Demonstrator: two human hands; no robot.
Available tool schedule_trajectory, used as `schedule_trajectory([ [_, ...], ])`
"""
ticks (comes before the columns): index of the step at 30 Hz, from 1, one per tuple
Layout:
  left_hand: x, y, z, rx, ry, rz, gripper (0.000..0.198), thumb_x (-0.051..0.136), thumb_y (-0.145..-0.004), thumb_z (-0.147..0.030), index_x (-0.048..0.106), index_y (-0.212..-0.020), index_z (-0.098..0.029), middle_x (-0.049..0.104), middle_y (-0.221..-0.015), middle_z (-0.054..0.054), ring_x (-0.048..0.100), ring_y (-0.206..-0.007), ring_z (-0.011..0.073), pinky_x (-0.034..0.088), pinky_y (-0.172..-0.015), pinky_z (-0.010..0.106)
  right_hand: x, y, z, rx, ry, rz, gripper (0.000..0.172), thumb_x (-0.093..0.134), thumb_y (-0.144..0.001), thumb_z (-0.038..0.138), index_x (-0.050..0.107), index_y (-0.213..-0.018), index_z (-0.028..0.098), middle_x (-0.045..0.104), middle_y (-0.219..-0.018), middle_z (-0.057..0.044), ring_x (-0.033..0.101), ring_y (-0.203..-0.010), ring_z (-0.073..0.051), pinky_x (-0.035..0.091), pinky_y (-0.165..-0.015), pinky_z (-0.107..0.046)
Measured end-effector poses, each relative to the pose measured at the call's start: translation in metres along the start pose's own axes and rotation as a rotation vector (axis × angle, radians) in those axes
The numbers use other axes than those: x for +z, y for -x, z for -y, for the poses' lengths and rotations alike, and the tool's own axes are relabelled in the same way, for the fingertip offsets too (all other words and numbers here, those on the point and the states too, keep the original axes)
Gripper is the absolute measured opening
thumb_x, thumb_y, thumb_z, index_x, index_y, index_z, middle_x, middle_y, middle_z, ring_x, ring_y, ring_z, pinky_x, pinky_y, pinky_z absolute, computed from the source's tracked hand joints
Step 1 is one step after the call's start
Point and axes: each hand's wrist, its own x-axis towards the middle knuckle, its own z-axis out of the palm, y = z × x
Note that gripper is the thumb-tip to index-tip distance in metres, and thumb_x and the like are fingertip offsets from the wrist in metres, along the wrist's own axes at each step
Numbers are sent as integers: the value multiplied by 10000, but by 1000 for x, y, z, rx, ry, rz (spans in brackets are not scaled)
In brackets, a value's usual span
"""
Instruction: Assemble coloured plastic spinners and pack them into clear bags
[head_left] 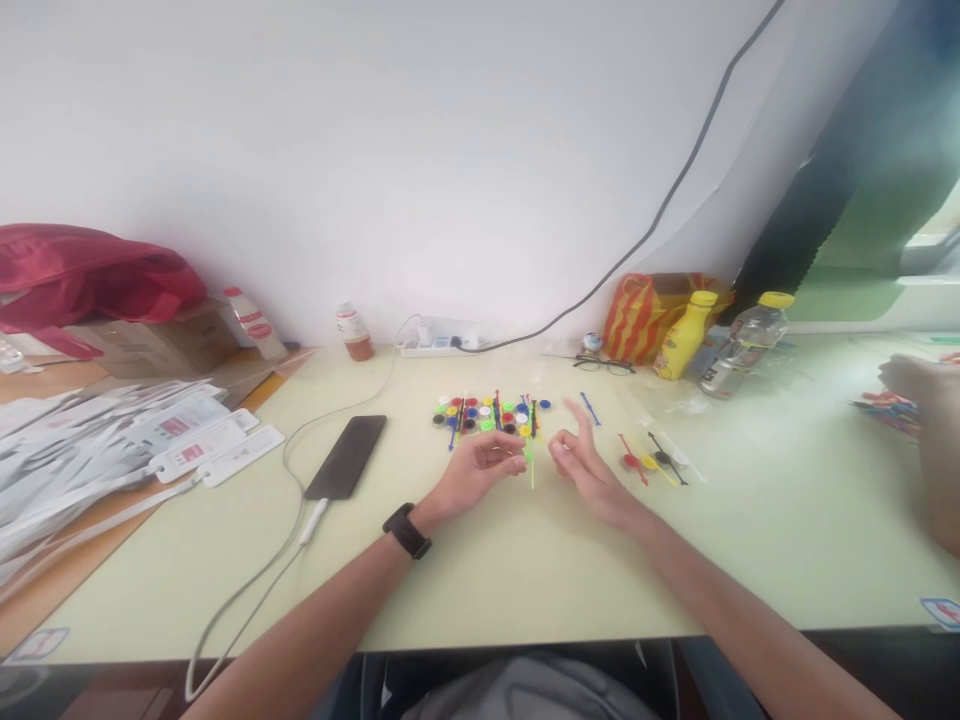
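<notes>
My left hand point(480, 468), with a black watch on its wrist, pinches a thin yellow-green plastic stick point(531, 470) that hangs down toward the table. My right hand point(581, 462) hovers just to the right of it, fingers spread and holding nothing. Behind both hands lies a cluster of small coloured round pieces and sticks point(491, 412). A blue stick point(590, 407) lies behind my right hand. To the right sit red, yellow and black sticks with round heads point(651, 460).
A black phone point(346, 456) on a white cable lies left of my hands. White packets point(112, 440) pile at far left. A power strip point(439, 345), glasses point(604, 365), yellow bottle point(684, 335) and water bottle point(744, 345) stand at the back. Another person's hand point(930, 400) is at the right edge.
</notes>
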Motion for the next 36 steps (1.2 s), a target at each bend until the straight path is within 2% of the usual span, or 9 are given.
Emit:
schedule_trajectory([
  [2, 1, 0, -1, 6, 0, -6, 311, 840, -830, -360, 736, -1038, -154, 745, -916, 64, 733, -835, 190, 593, -851, 369, -5, -1, 2, 60, -29, 143, 632, 340, -1027, 640, 536, -598, 219, 412, -656, 3, 388, -615, -162, 395, -650, -334],
  [4, 2, 0, -1, 12, 2, -10, 317, 844, -824, -367, 735, -1032, -153, 743, -909, 62, 733, -824, 191, 597, -842, 372, -9, -2, 3, 91, -51, 229, 721, 312, -1015, 676, 345, -458, 220, 319, -565, 4, 338, -575, -160, 359, -625, -344],
  [6, 2, 0, -2, 12, 3, -17, 322, 844, -823, -374, 734, -1031, -153, 740, -902, 61, 733, -818, 192, 598, -833, 371, -11, -3, 3, 79, -59, 194, 719, 342, -995, 702, 344, -462, 220, 323, -552, 6, 325, -572, -159, 332, -610, -340],
  [12, -1, -3, -3, -11, 57, -69, 348, 831, -836, -396, 734, -1070, -156, 732, -957, 68, 721, -813, 179, 585, -821, 349, -9, -5, 4, 108, -80, 82, 678, 417, -955, 750, 504, -554, 210, 406, -590, 5, 339, -598, -157, 301, -594, -321],
  [16, -5, -5, -6, -60, 214, -113, 358, 818, -848, -420, 734, -1089, -169, 729, -940, 56, 697, -810, 153, 568, -843, 325, -7, -4, 6, 115, -45, 94, 666, 445, -957, 739, 545, -575, 204, 440, -606, 1, 358, -602, -155, 309, -597, -320],
  [22, -11, -7, -12, -147, 459, -130, 292, 809, -866, -412, 703, -874, -140, 716, -876, 60, 663, -767, 114, 549, -774, 235, -7, -5, 2, 129, -12, 111, 659, 459, -961, 726, 575, -581, 200, 464, -598, -1, 394, -597, -155, 330, -604, -319],
  [29, -15, -7, -10, -180, 621, -131, 246, 815, -872, -346, 682, -830, -144, 689, -824, 31, 621, -690, 74, 544, -710, 184, -8, -5, 1, 144, 25, 108, 624, 470, -981, 683, 591, -609, 197, 453, -612, 4, 393, -602, -151, 305, -599, -311],
  [33, -19, -7, -6, -167, 601, -126, 186, 818, -871, -320, 716, -916, -171, 719, -893, 27, 671, -781, 90, 558, -822, 217, -7, -5, 2, 141, 53, 104, 593, 482, -973, 684, 587, -646, 202, 453, -629, 7, 384, -602, -152, 304, -584, -305],
  [36, -17, -7, -7, -158, 516, -95, 238, 838, -848, -315, 749, -1037, -200, 749, -999, 38, 716, -918, 138, 543, -952, 294, -7, -5, 3, 126, 45, 113, 528, 530, -958, 673, 601, -722, 206, 433, -635, 25, 381, -597, -145, 309, -574, -295],
])
